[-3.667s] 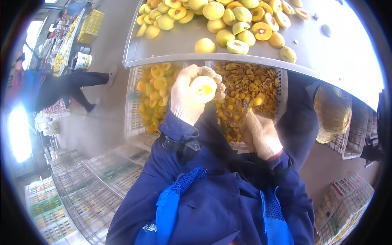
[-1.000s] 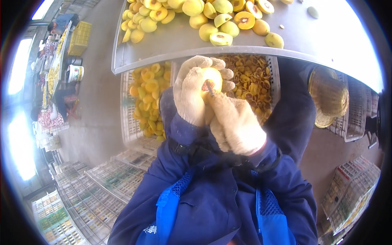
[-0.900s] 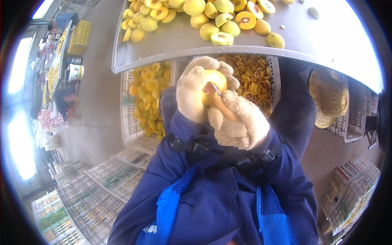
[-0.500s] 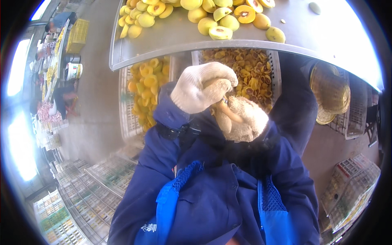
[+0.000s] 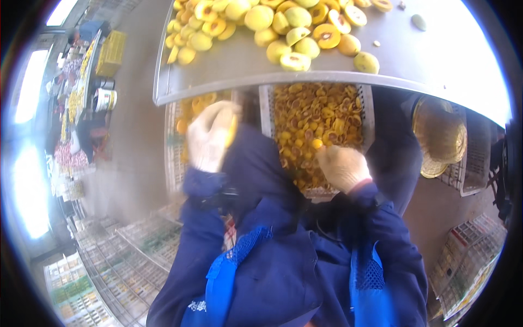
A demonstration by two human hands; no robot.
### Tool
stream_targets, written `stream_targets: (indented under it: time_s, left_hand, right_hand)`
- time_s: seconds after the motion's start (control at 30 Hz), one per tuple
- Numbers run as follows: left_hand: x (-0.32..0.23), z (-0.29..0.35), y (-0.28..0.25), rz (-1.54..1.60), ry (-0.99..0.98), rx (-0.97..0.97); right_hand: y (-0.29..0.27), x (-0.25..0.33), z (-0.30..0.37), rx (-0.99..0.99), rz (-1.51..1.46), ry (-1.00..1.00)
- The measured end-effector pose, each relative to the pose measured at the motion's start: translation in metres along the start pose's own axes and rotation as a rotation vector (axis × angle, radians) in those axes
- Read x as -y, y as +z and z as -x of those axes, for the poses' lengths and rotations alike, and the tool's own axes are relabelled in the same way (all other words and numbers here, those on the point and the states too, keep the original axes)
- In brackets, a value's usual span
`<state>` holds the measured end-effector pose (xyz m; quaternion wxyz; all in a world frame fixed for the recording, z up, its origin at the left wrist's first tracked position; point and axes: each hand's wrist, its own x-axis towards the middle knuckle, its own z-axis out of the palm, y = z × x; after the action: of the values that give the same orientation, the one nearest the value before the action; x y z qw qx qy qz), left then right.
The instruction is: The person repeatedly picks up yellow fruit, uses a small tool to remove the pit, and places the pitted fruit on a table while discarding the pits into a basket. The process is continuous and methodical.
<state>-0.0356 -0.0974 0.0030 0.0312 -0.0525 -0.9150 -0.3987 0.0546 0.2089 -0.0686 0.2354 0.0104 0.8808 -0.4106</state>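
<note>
My left hand (image 5: 211, 136), in a pale work glove and smeared by motion, is closed on a yellow peach half (image 5: 232, 131), seen edge-on. It is over the left crate (image 5: 172, 144), which holds peach halves (image 5: 196, 103). My right hand (image 5: 344, 167), gloved too, is curled above the middle crate (image 5: 267, 111) of peach scraps and pits (image 5: 310, 111). At its fingertips shows a small yellow-orange piece (image 5: 317, 143); whether it is gripped or falling I cannot tell. The inside of that hand is hidden.
A metal table (image 5: 218, 82) with whole and cut peaches (image 5: 259, 18) crosses the far side, its edge above both crates. Wicker baskets (image 5: 440, 128) stand at the right. Stacked crates (image 5: 471, 256) are at lower right; people (image 5: 71, 147) work at the far left.
My hands were together in front of me and have parted. The left has moved left and slightly nearer with the peach half; the right has moved slightly right over the scraps crate.
</note>
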Motion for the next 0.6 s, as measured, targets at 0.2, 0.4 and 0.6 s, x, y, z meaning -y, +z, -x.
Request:
stream_targets:
  time_s: [0.2, 0.4, 0.6]
  left_hand:
    - [-0.020, -0.075, 0.007, -0.239, 0.043, -0.065]
    - [-0.048, -0.142, 0.114, -0.398, 0.109, 0.324]
    - [-0.024, -0.124, 0.106, 0.450, -0.047, 0.172]
  right_hand:
    - [-0.011, 0.014, -0.002, -0.118, -0.454, 0.134]
    - [-0.002, 0.023, -0.010, -0.089, -0.109, 0.163]
    - [-0.025, 0.039, -0.008, -0.256, -0.703, -0.013]
